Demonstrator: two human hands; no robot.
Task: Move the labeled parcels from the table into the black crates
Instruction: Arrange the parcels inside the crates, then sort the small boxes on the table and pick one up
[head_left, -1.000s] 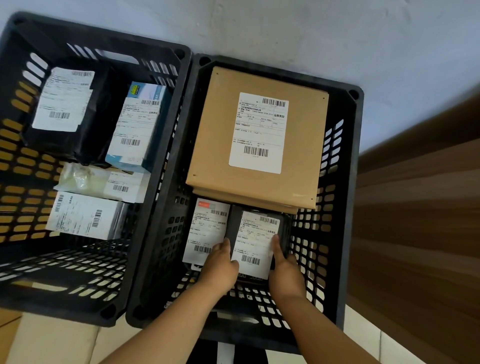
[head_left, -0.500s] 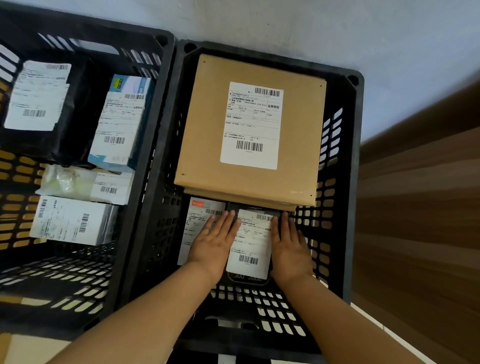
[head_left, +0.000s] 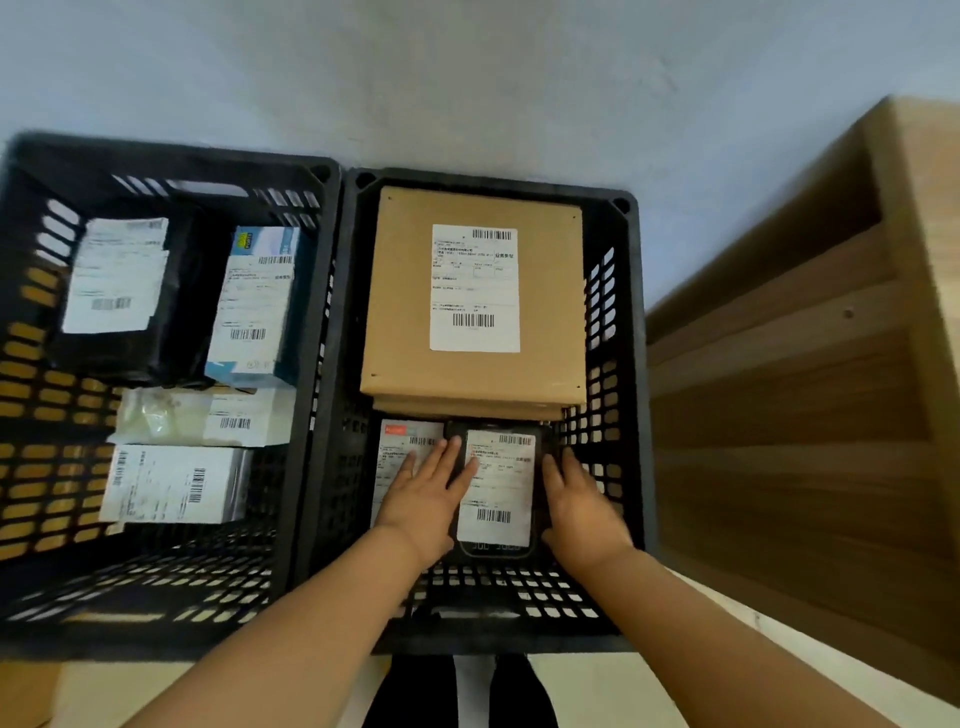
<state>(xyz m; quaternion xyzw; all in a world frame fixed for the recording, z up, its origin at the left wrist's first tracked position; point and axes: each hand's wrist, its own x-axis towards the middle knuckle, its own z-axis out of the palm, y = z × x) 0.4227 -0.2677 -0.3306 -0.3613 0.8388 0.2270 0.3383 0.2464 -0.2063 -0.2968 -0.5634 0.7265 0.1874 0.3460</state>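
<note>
Both hands lie in the right crate (head_left: 631, 364), either side of the black parcel (head_left: 496, 488) flat on its floor, below the brown box (head_left: 472, 301). The left hand (head_left: 426, 493) rests with straight fingers across the white parcel (head_left: 400, 457) and the black parcel's left edge. The right hand (head_left: 576, 499) lies flat along its right edge, fingers seemingly straight, though blurred. Compared with half a second ago, the hands have slid slightly back and the view has pulled away. The left crate (head_left: 322, 332) holds four parcels.
</note>
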